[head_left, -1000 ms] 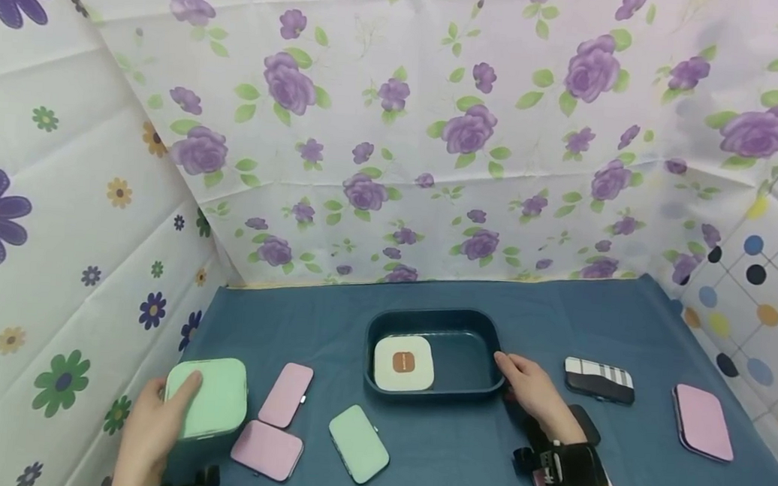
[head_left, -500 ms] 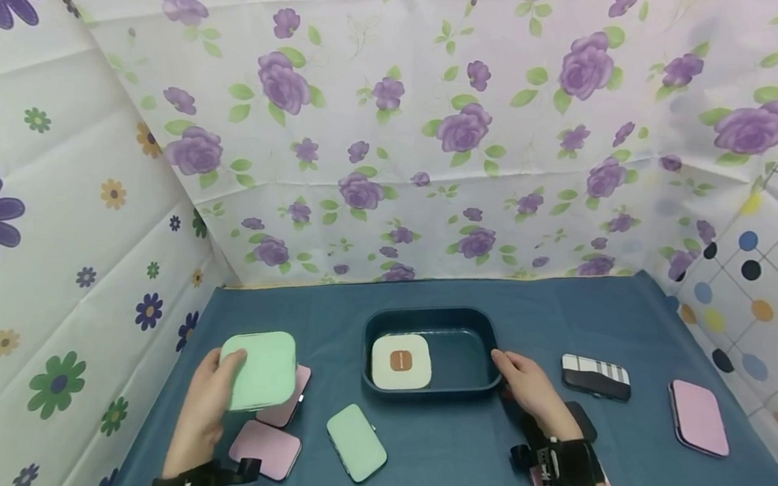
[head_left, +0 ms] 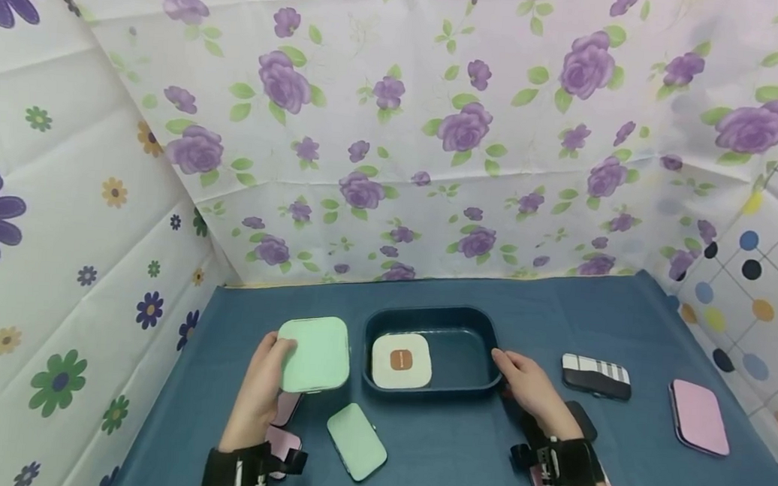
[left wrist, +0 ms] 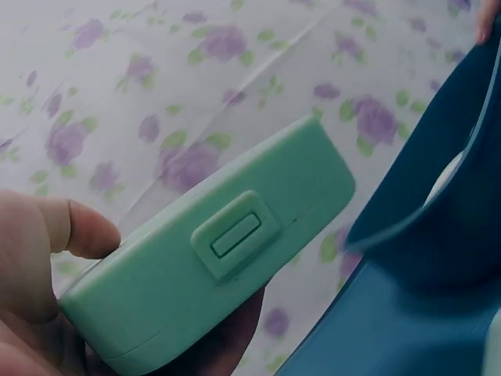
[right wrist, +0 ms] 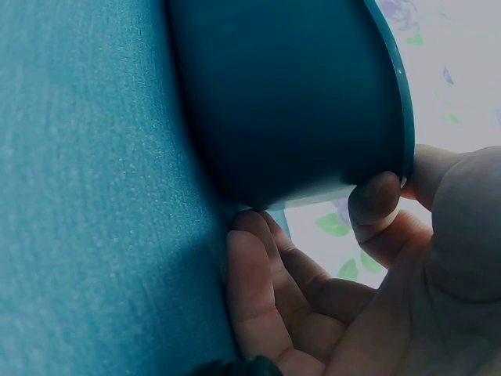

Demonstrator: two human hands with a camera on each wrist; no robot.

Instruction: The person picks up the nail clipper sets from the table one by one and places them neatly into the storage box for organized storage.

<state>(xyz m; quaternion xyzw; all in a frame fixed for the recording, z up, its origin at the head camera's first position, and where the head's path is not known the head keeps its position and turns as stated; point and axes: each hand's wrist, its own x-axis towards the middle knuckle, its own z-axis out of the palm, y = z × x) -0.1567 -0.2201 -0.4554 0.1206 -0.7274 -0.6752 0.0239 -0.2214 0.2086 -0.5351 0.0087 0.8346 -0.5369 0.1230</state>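
Note:
My left hand [head_left: 263,377] grips a square mint-green case [head_left: 315,354] by its left side, thumb on top, held up just left of the bin. A raised latch shows on the side of this case [left wrist: 211,243] in the left wrist view. With thumb and forefinger my right hand [head_left: 533,389] pinches the right rim of a dark blue rectangular bin [head_left: 463,393]. In the right wrist view its other fingers [right wrist: 250,274] lie low beside the bin wall. Inside the bin, at the left, lies a white square case [head_left: 384,356] with a brown label.
A smaller mint-green case [head_left: 358,443] lies in front of the bin. Two pink cases [head_left: 283,440] are partly hidden under my left arm. To the right lie a black-and-white case [head_left: 596,376] and a pink case [head_left: 698,417]; more cases sit under my right wrist.
My left hand has carried the mint-green case rightward from the far left, over the pink cases, to beside the bin. My right hand stays on the rim.

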